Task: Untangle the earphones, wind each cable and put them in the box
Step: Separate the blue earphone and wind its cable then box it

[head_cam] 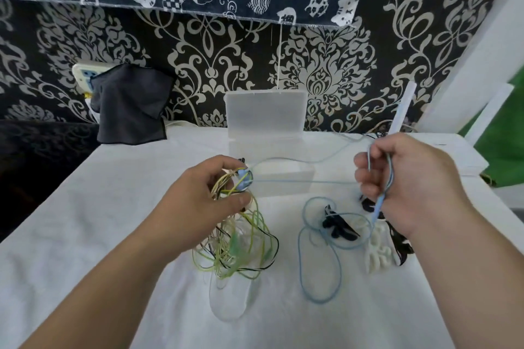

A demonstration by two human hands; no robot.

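left: the left hand (215, 190), fingers curled, grips the top of a tangle of yellow-green, white and black earphone cables (235, 244) hanging to the white cloth-covered table (113, 235). centre, behind: translucent plastic box (266, 113), lid upright. right: the right hand (408, 178) clasps a light-blue earphone cable (377, 211) stretched from the tangle, slack looped on the cloth.

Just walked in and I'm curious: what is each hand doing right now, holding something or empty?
Left hand: grips the tangled bundle of cables.
Right hand: holds the blue cable.
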